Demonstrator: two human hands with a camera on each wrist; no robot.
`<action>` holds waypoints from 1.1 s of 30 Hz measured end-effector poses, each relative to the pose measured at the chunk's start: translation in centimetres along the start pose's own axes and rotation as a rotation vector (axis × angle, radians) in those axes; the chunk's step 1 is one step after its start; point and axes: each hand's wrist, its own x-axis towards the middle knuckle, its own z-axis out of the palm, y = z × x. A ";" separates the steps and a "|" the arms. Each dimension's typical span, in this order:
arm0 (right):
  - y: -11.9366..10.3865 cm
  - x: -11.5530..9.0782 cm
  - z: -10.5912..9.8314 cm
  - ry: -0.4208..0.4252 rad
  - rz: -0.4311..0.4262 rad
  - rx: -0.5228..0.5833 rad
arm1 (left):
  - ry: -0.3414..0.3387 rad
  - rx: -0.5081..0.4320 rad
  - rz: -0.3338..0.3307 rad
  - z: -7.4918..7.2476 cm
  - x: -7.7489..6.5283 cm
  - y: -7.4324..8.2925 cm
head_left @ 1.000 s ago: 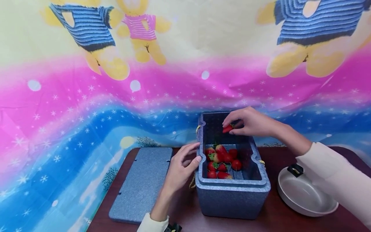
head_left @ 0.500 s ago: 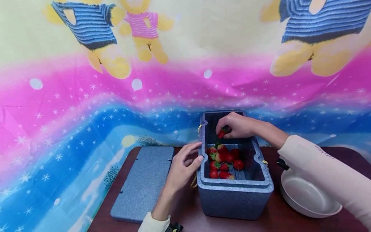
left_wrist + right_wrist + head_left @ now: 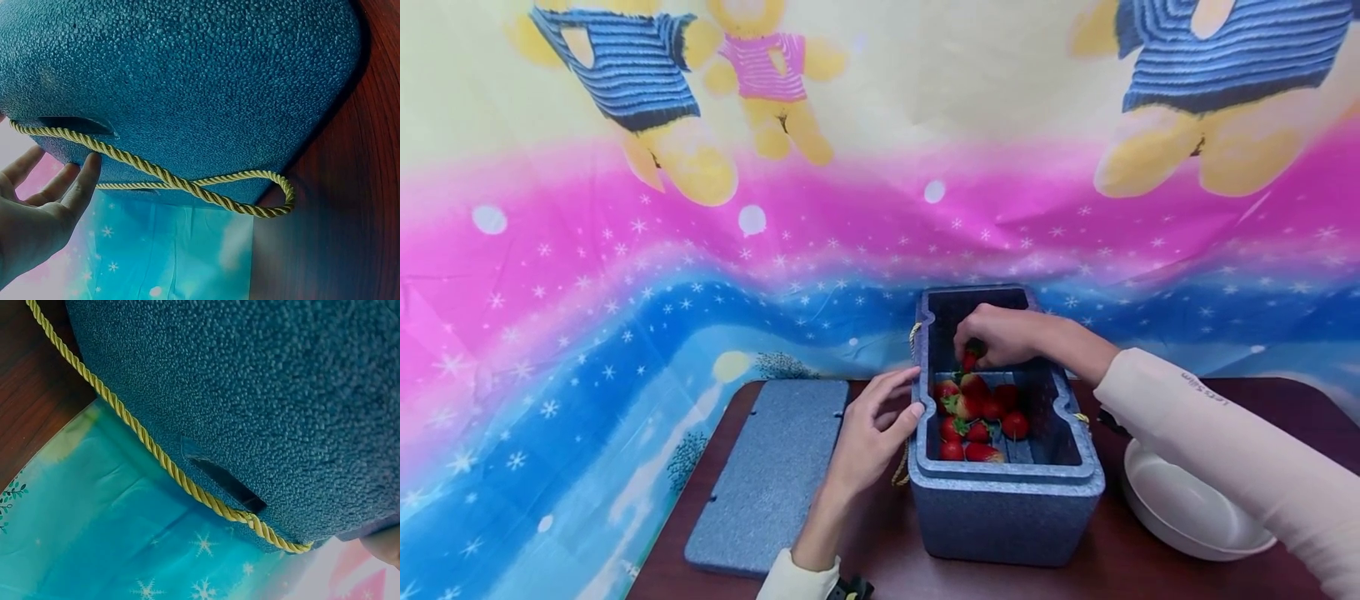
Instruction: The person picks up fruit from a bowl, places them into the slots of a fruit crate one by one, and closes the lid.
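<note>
A deep blue-grey foam box (image 3: 1007, 517) stands uncovered on the table, with several red strawberries (image 3: 973, 407) on its floor. My right hand (image 3: 1003, 336) reaches down into the far half of the box and pinches a strawberry (image 3: 970, 360), its tip pointing down. My left hand (image 3: 868, 437) rests against the left rim with fingers loosely extended. In the left wrist view, the fingers of that hand (image 3: 47, 215) are beside a twisted gold rope handle (image 3: 156, 170). The right wrist view shows mostly the outer wall (image 3: 250, 394); the held strawberry is hidden there.
A flat blue-grey lid (image 3: 767, 475) lies on the dark wooden table (image 3: 887, 558) left of the box. To the right stands a round pale pan (image 3: 1187, 504), partly covered by the right sleeve. A patterned cloth backdrop (image 3: 850, 208) hangs behind the table.
My right hand has moved left and lower into the box, carrying the strawberry, which now hangs tip down near the others. The left hand has stayed at the rim.
</note>
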 end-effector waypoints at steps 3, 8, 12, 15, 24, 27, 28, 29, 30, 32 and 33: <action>0.0 0.0 0.1 -0.020 0.012 0.004 | 0.001 -0.002 0.000 0.0 -0.1 0.0; -0.3 -0.6 0.1 0.032 0.005 -0.007 | -0.003 0.004 -0.014 0.1 -0.1 0.1; -0.9 -2.0 -0.4 0.152 -0.012 -0.013 | -0.008 0.009 -0.015 0.2 -0.1 0.1; -1.7 -3.5 -0.9 0.246 -0.007 0.003 | -0.009 0.008 -0.017 0.2 0.0 0.1; -3.7 -8.8 -1.1 0.428 0.075 -0.020 | -0.001 0.008 0.001 0.0 -0.1 0.0; -3.9 -10.5 -0.6 0.474 0.105 -0.033 | -0.001 0.003 -0.001 0.0 0.0 0.1; -4.0 -11.1 -0.4 0.495 0.108 -0.037 | -0.001 0.001 0.000 0.0 0.0 0.1; -4.0 -11.6 -0.2 0.519 0.110 -0.047 | -0.002 -0.001 -0.001 0.0 0.0 0.1; -4.0 -12.1 0.1 0.546 0.111 -0.055 | -0.002 -0.002 -0.001 0.0 0.0 0.1; -4.0 -13.1 0.5 0.602 0.115 -0.066 | -0.004 -0.002 -0.001 0.0 0.0 0.1; -4.0 -13.6 0.7 0.628 0.130 -0.064 | -0.005 0.000 0.000 -0.1 0.0 0.0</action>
